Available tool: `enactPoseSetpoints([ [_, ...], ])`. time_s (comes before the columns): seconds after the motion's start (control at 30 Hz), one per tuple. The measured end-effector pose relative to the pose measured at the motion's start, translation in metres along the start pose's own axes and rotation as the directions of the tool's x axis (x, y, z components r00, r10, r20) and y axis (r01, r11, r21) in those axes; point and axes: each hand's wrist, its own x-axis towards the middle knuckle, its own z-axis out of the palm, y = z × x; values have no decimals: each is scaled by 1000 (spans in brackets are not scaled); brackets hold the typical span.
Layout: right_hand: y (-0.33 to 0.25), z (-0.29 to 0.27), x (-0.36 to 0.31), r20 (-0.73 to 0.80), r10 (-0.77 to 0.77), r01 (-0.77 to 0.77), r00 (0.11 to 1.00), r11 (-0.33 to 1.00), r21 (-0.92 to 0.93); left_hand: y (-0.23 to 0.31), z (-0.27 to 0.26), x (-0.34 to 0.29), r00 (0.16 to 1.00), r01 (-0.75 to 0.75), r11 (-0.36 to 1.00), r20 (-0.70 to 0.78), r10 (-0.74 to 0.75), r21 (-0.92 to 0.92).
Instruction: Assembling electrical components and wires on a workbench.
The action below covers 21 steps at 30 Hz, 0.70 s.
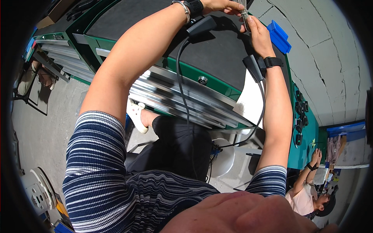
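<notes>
At the far edge of the view, my left hand (222,5) and my right hand (259,35) meet over the black mat. Between them is a slim greyish bundle of strands (244,16), bound round the middle; its exact kind is too small to tell. My left fingers pinch its upper part, while my right thumb and fingers close on its lower end. A black box on a cable (202,25) hangs by my left wrist. Beside my right wrist is a similar black box (253,66), with its cable trailing down toward my lap.
The black mat (217,58) covers a green drawer bench with a lock (203,80). A blue bin (279,37) stands at its right edge, near a cracked grey wall (311,50). White sheet (248,101) lies at the front. Another person (307,194) works at the far right.
</notes>
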Motion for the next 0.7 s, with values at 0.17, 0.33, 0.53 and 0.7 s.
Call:
enactPoseSetpoints([
  [0.17, 2, -2, 3, 26, 32, -36, 999, 988, 151, 5, -1, 1, 997, -34, 999, 74, 31, 39],
  [0.33, -6, -2, -1, 36, 158, -158, 987, 895, 417, 5, 6, -6, 997, 44, 997, -66, -48, -63],
  [0.53, -10, 1, 0, -14, 100, -97, 995, 987, 127, 7, -3, -3, 992, 114, 979, 75, -103, -169],
  [0.7, -6, 3, 0, -27, 36, -32, 999, 993, 109, 8, -4, -2, 987, 159, 970, 44, -153, -186],
])
